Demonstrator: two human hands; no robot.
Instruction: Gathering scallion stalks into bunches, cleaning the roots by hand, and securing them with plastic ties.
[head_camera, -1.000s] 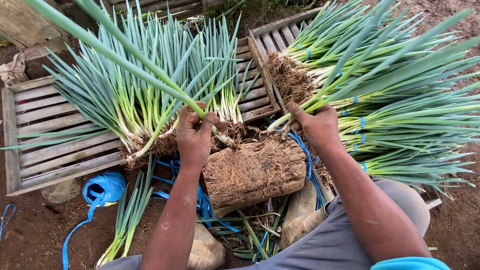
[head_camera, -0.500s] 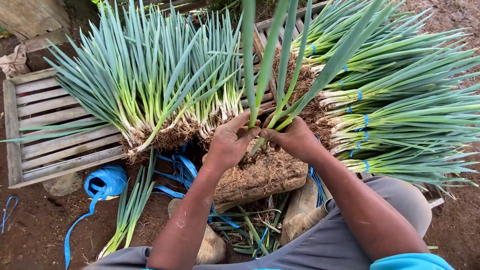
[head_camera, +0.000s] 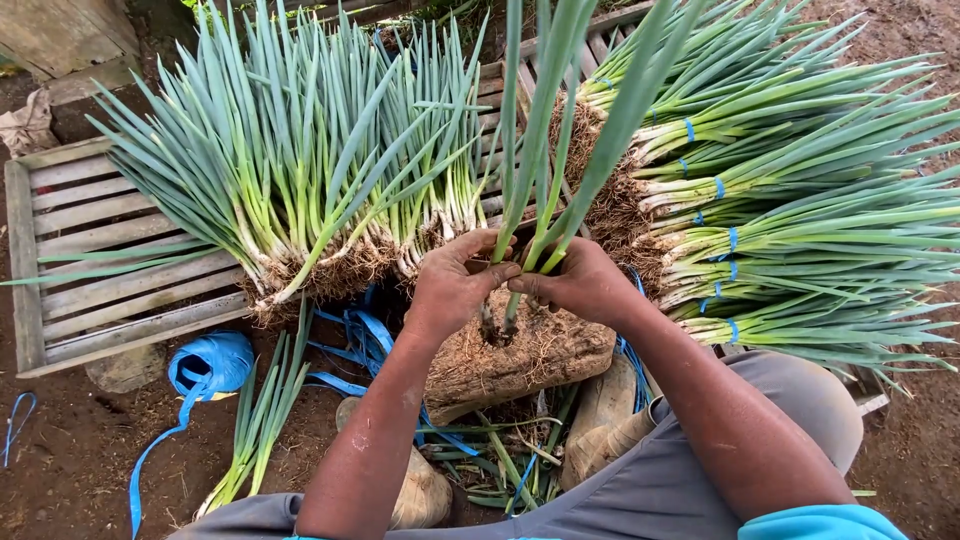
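- Left hand (head_camera: 455, 285) and right hand (head_camera: 578, 283) meet, both clamped around 1 small bunch of green onions (head_camera: 545, 150), held upright so the roots hang level above the wooden block (head_camera: 515, 360).
- Loose onions (head_camera: 300, 190) lie fanned on the slatted pallet (head_camera: 90, 260), roots toward the person.
- Tied bundles (head_camera: 800, 230) are stacked at right; the blue twine roll (head_camera: 208, 365) sits near the left hand.

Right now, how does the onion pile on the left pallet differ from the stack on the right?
The left pile lies loose and fanned out, with no ties showing; the right stack is bound into bundles with blue bands. The left pile's leaves point up and away, while the right stack's leaves point sideways to the right. Both are long green onions with soil-clotted roots, resting on wooden slatted pallets.
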